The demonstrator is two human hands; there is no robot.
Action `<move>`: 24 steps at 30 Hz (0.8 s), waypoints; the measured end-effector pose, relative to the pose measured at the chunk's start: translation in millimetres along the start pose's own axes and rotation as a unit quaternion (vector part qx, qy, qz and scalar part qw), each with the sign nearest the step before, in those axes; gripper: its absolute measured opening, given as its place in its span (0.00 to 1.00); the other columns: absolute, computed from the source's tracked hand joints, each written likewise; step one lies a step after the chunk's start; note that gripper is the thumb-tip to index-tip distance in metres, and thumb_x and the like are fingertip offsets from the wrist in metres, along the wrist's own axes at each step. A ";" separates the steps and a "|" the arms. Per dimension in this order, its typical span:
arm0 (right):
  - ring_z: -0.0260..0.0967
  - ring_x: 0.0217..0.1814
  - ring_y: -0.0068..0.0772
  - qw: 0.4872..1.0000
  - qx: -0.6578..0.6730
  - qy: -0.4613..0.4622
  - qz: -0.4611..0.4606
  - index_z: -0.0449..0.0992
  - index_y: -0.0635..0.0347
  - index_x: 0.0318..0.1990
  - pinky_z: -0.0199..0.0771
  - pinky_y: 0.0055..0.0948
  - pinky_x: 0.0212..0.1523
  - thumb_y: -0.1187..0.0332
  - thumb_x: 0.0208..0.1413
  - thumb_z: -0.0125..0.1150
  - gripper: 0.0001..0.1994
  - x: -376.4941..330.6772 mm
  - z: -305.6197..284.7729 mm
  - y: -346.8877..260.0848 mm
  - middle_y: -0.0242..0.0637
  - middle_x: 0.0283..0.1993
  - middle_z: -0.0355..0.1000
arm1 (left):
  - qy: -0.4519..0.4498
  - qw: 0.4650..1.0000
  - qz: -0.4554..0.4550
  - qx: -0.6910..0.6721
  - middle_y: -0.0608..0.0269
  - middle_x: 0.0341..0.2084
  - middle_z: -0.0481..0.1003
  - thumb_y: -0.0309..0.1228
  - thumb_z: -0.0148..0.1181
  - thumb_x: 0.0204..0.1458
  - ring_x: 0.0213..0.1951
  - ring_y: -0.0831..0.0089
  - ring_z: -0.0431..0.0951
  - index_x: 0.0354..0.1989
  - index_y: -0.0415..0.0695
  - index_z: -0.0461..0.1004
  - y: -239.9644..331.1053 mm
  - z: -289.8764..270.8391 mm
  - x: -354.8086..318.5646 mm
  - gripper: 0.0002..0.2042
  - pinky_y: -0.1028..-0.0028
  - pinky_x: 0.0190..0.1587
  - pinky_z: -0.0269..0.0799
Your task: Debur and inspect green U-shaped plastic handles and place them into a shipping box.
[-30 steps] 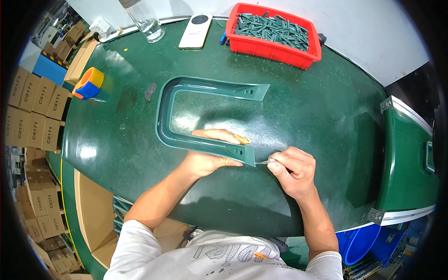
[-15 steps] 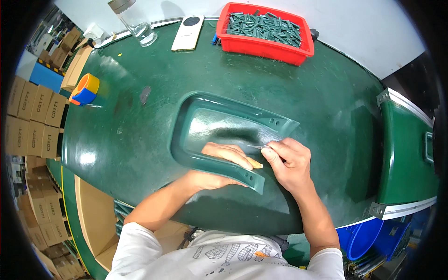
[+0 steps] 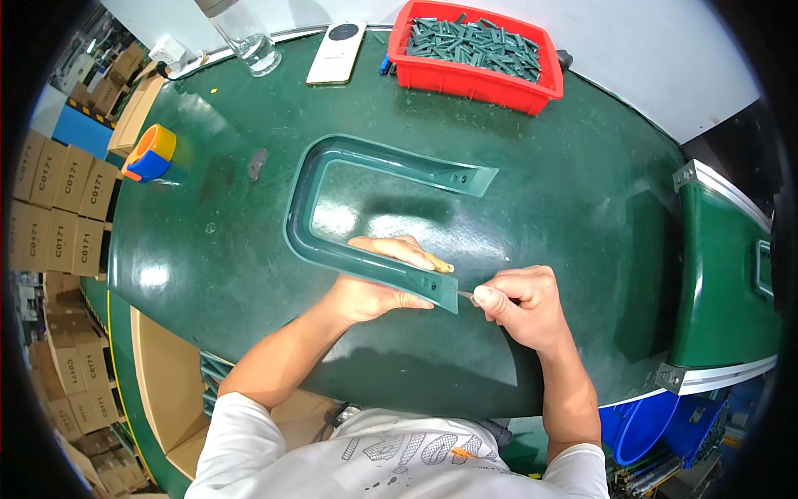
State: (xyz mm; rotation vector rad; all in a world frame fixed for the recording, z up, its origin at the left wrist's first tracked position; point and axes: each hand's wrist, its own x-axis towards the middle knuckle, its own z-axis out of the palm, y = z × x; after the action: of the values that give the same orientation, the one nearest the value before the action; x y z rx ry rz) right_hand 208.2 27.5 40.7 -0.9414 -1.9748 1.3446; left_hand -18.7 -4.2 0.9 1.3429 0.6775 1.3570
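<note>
A dark green U-shaped plastic part [image 3: 312, 200] lies flat on the green table [image 3: 582, 216], its open end to the right. My left hand [image 3: 374, 287] grips the part's near arm, thumb under and fingers on top. My right hand [image 3: 519, 308] is closed around a small metal-tipped tool [image 3: 465, 294] whose tip touches the end of that near arm.
A red bin [image 3: 465, 79] of dark green small parts stands at the back. A phone [image 3: 336, 53] and a clear bottle [image 3: 249, 37] sit back left, an orange and blue tape roll [image 3: 150, 154] at the left edge. Stacked cartons [image 3: 50, 216] stand left, a green machine [image 3: 731, 266] right.
The U-shaped part was tilted up toward me half a second ago and now lies flat. My right hand moved from its inner side to the tip of the near arm.
</note>
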 end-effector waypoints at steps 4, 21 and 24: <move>0.60 0.13 0.26 0.999 0.000 -0.021 -0.027 0.77 0.64 0.21 0.58 0.26 0.16 0.63 0.54 0.61 0.15 -0.2 2.1 -0.5 0.35 0.12 0.64 | 0.012 1.000 -0.005 -0.010 0.49 0.31 0.78 0.20 0.73 0.32 0.39 0.61 0.79 0.35 0.37 0.76 0.2 -0.3 -1.8 0.18 0.68 0.40 0.77; 0.64 0.15 0.33 0.986 -0.065 -0.110 -0.106 0.77 0.62 0.22 0.62 0.29 0.18 0.64 0.53 0.61 0.12 -1.4 10.0 4.1 0.37 0.13 0.65 | 0.162 0.977 -0.093 -0.101 0.52 0.33 0.77 0.22 0.75 0.30 0.40 0.63 0.78 0.35 0.40 0.74 -2.1 3.8 -9.4 0.20 0.68 0.41 0.74; 0.64 0.16 0.34 0.987 -0.069 -0.086 -0.118 0.77 0.62 0.23 0.64 0.29 0.20 0.67 0.51 0.63 0.09 -1.6 11.1 -0.8 0.37 0.16 0.67 | 0.159 0.978 -0.100 -0.094 0.54 0.34 0.76 0.23 0.75 0.30 0.38 0.63 0.77 0.40 0.41 0.72 -6.4 -6.6 -9.3 0.24 0.65 0.43 0.73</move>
State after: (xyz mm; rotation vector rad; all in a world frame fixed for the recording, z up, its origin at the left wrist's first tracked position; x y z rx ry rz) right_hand 200.4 20.0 37.7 -0.6439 -2.2554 1.2016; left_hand -24.9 -9.2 -9.5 0.8905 0.8510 1.4445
